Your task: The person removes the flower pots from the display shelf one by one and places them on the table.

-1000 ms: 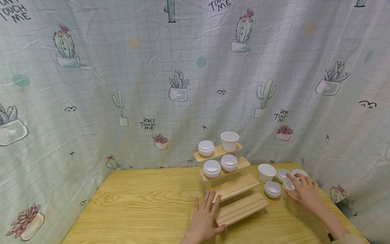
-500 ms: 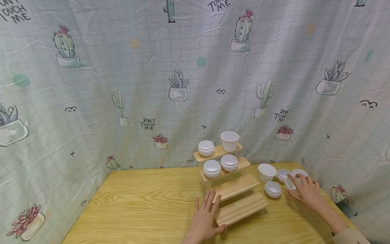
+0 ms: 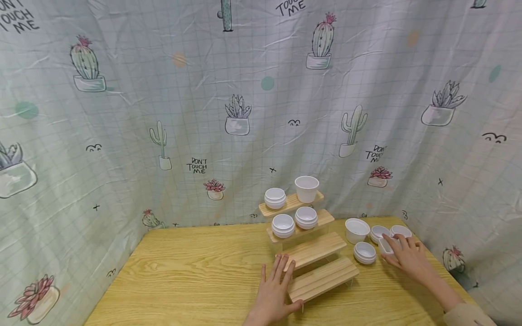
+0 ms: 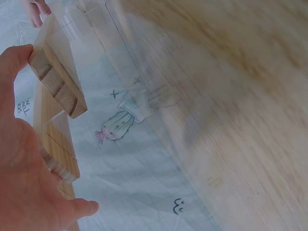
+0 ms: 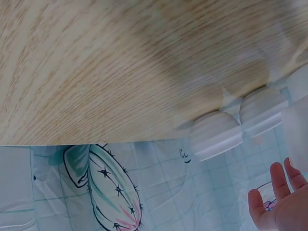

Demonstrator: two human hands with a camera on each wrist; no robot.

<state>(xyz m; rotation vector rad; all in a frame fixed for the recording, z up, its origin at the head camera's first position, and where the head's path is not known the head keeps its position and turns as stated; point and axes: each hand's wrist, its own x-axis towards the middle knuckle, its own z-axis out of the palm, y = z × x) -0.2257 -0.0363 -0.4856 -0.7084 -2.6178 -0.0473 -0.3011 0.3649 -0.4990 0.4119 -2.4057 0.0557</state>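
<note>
My left hand (image 3: 272, 292) rests against the left ends of a tiered wooden stand (image 3: 324, 278), its fingers spread. In the left wrist view, one digit of the left hand (image 4: 29, 178) touches the end of a wooden step (image 4: 57, 89). At the right, my right hand (image 3: 412, 260) grips a white square-rimmed pot (image 3: 385, 245), fingers over its rim and thumb at the near side. In the right wrist view, the right hand (image 5: 284, 207) is beside the white pot (image 5: 297, 134), partly cut off. White round pots (image 3: 379, 233) stand behind it.
Two white pots (image 3: 283, 225) occupy the stand's second-highest step. The top step bears a low ridged pot (image 3: 275, 198) and a taller pot (image 3: 306, 189). More white pots (image 3: 364, 252) stand right of the stand on the wooden table (image 3: 195, 271). A cactus-print curtain (image 3: 195, 90) surrounds the table.
The right hand and the square-rimmed pot shift only slightly, remaining among the pots at the right. My left hand stays at the stand. The head view drifts a little.
</note>
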